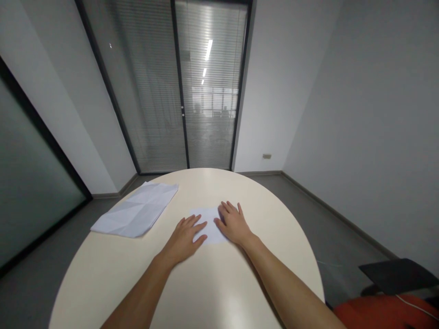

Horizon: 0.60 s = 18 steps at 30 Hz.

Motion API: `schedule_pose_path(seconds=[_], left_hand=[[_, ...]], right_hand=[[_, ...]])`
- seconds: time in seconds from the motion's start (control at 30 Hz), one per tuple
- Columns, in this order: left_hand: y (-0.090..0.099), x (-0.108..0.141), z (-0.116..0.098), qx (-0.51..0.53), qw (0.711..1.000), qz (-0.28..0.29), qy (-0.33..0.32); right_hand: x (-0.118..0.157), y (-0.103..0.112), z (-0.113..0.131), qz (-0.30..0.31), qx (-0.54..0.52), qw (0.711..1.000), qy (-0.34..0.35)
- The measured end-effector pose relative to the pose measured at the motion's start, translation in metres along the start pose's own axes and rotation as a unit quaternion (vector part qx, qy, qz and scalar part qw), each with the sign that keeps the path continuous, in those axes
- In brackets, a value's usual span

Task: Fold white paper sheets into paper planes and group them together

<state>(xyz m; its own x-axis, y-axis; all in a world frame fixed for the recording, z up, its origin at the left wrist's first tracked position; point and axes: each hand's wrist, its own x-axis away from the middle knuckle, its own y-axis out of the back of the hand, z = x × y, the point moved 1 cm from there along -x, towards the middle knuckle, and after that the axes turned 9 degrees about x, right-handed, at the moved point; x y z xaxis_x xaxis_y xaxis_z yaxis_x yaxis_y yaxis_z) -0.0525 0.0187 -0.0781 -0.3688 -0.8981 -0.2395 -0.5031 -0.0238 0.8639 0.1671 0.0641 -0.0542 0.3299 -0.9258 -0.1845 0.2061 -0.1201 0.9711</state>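
Note:
A small white sheet of paper (210, 225) lies flat on the round cream table (212, 278). My left hand (187, 238) rests on its left side, fingers spread and palm down. On the paper's right side lies my right hand (233, 223), its fingers also apart. Neither hand grips anything. Parts of the sheet's left and right edges are hidden under my hands. To the left on the table sits a stack of larger white paper (137, 209) with fold creases, touched by neither hand.
A red chair seat (380, 313) with a black part (399, 275) stands at the lower right, beside the table. Beyond the table's far edge are glass panels with blinds (211, 128) and a white wall with a socket (266, 156).

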Motion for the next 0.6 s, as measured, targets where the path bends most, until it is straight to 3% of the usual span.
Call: schedule_pose_path(seconds=[0.17, 0.23, 0.4, 0.6], left_hand=[[0.000, -0.004, -0.001, 0.001, 1.000, 0.025, -0.016], [0.001, -0.006, -0.003, 0.005, 0.999, 0.037, -0.027], [0.003, -0.005, -0.002, 0.004, 0.999, 0.052, -0.001], [0.001, -0.002, 0.000, -0.004, 0.998, 0.052, 0.028]], right_hand=[[0.004, -0.001, 0.014, -0.003, -0.096, 0.980, 0.177], [0.005, -0.003, 0.017, 0.028, -0.110, 0.974, 0.195], [0.001, -0.008, 0.004, 0.080, -0.079, 0.986, 0.120], [-0.004, -0.011, -0.015, 0.082, -0.021, 0.996, -0.010]])
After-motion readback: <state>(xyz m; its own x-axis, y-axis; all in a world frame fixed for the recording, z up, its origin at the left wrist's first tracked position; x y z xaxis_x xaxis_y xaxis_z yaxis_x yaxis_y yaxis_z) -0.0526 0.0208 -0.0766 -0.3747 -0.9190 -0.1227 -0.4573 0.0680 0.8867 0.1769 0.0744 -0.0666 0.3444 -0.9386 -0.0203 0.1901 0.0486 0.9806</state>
